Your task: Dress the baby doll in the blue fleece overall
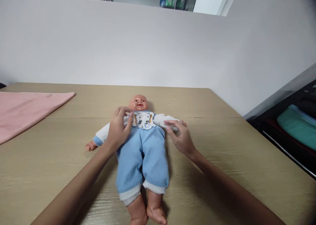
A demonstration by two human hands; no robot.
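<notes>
A baby doll (142, 152) lies on its back on the wooden table, its head away from me. It wears fleecy light-blue trousers and a white top with an elephant face. At its shoulder on the left side of the view, my left hand (118, 126) rests with bent fingers and the thumb apart, covering part of the upper sleeve. My right hand (181, 137) is beside the doll's other sleeve (161, 119), fingertips at the fabric, thumb and fingers apart. Whether those fingertips press on the sleeve is hard to tell. Both bare feet point toward me.
A pink cloth (32, 111) lies flat on the table (222, 172) at the left. Behind the table rises a white wall (148, 47). Beyond the table's right edge, a folded green cloth (298, 126) sits on a dark rack or chair.
</notes>
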